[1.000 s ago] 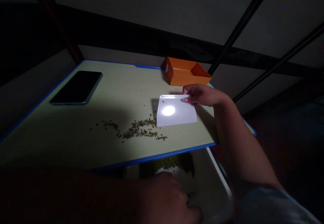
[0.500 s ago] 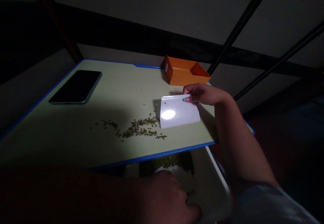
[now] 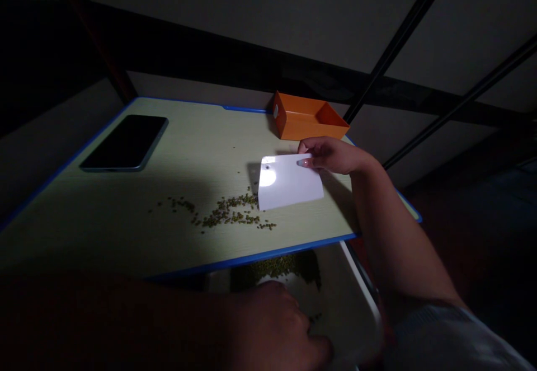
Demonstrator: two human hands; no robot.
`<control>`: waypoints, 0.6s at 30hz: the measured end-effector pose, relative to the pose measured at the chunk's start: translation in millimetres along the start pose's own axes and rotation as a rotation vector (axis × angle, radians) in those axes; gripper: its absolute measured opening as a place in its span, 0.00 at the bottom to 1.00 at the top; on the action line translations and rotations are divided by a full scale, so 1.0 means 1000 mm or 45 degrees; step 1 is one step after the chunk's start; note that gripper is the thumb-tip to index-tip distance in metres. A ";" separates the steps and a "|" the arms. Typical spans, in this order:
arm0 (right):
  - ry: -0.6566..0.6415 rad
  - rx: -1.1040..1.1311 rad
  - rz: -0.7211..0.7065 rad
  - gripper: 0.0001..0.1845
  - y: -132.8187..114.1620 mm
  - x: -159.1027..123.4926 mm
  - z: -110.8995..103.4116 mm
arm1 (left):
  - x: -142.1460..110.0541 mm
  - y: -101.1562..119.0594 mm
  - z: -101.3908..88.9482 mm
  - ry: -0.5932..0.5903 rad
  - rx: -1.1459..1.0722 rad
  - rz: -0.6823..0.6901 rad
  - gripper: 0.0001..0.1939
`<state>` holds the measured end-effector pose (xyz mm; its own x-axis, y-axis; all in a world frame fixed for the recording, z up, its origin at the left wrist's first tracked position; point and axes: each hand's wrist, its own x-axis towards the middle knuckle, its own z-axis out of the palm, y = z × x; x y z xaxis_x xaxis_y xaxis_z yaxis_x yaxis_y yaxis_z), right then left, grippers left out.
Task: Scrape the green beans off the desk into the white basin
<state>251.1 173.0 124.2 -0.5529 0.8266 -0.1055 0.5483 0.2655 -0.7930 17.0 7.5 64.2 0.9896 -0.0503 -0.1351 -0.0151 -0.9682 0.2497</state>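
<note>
My right hand [image 3: 323,155] pinches a white, slightly curved plastic scraper [image 3: 291,181] by its upper right corner, thumb on the near face. A small hole shows near the scraper's upper left corner, and light glares off it. Its left edge meets a scatter of small green beans [image 3: 230,210] on the pale tabletop [image 3: 197,158]. Below the table's front edge, my left hand [image 3: 277,326] is curled over a white bin [image 3: 352,298] with more green beans [image 3: 277,264] inside. Its fingertips are in shadow, and what they grip cannot be made out.
An orange open box [image 3: 310,130] stands at the table's back right corner. A tablet or large phone [image 3: 126,142] with a dark screen lies at the left. The table has a raised blue rim [image 3: 260,257]. Behind it rises a panelled wall [image 3: 251,18]. The light is dim.
The scraper in my right hand has shifted slightly left and up, its left edge closer over the scattered beans. My left hand stays in place.
</note>
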 end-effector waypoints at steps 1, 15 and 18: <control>-0.004 0.006 -0.016 0.13 0.001 0.001 0.000 | 0.000 0.000 0.001 0.013 0.005 -0.006 0.08; -0.133 0.042 -0.096 0.14 0.001 0.003 0.004 | -0.002 0.001 -0.007 -0.017 -0.015 -0.045 0.06; -0.155 0.017 -0.100 0.13 0.000 0.002 0.003 | -0.001 0.000 -0.010 -0.082 -0.040 -0.041 0.05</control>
<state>247.9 173.5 121.8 -0.6663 0.7369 -0.1143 0.4925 0.3198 -0.8094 17.1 9.5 73.6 0.9781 -0.0360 -0.2049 0.0220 -0.9615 0.2738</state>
